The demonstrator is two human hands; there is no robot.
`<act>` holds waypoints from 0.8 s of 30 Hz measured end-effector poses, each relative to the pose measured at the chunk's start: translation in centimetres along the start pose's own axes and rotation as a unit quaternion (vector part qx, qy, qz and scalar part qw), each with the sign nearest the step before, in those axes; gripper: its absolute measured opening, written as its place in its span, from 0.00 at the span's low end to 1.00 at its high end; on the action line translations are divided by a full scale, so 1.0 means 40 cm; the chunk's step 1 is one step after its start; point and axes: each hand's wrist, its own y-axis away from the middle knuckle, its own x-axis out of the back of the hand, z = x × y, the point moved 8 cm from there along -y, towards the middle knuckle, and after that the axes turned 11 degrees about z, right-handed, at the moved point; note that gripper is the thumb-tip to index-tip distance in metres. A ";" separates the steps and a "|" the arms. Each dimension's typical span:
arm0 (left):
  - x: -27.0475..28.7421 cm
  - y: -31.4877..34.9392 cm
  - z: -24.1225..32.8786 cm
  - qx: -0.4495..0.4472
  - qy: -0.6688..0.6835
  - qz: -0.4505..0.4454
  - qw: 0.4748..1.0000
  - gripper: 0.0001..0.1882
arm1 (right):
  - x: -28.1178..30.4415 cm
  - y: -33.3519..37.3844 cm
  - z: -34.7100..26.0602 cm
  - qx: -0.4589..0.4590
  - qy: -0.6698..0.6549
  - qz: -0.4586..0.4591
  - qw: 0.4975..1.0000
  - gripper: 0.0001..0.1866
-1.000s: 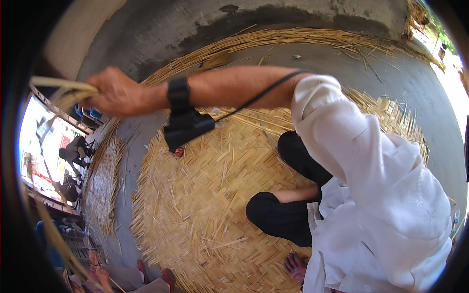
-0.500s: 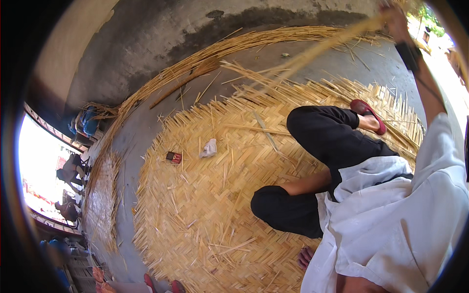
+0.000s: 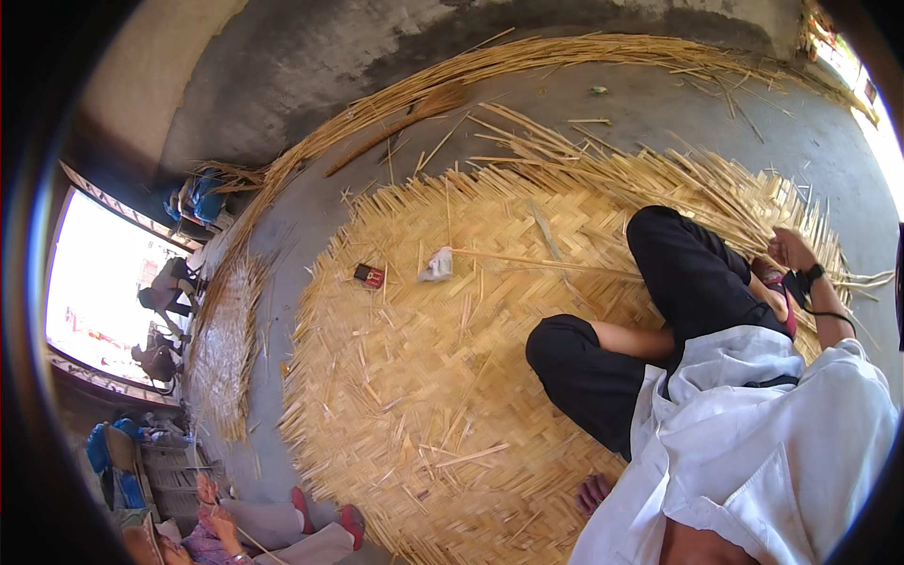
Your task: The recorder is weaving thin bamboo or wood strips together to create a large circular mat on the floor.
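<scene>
I sit cross-legged on a large woven mat (image 3: 395, 367) of pale split-reed strips in a herringbone pattern. My right hand (image 3: 793, 250) is low at the mat's far right edge, beside my red shoe. Its fingers curl around the near end of some reed strips (image 3: 702, 193); exactly how many it grips is hidden. Dark purplish fingers of my left hand (image 3: 592, 493) rest spread on the mat, the remainder covered by my white shirt. Beside my knee, one longer strip (image 3: 537, 261) lies across the weave.
On the mat lie a small red-and-black box (image 3: 369, 276) and a crumpled whitish bag (image 3: 437, 266). Long reeds (image 3: 377, 108) line the wall. At lower left, a co-worker (image 3: 212, 527) sits holding a thin strip. A smaller mat (image 3: 221, 348) lies near the doorway.
My right hand has come down from high at upper right, where it held a long strip aloft, to the mat's edge. The view has shifted, bringing the co-worker into sight.
</scene>
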 end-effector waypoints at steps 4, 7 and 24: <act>0.021 -0.019 0.024 0.008 0.001 -0.003 1.000 0.32 | -0.408 0.010 -0.157 0.192 0.221 0.022 0.956 0.16; 0.014 -0.027 0.039 0.069 0.036 -0.101 0.992 0.32 | -0.783 0.014 -0.182 0.241 0.326 -0.090 0.910 0.16; 0.146 -0.662 -0.505 0.226 -0.087 -0.019 0.970 0.57 | -1.306 0.264 0.144 0.515 0.444 -0.482 0.552 0.08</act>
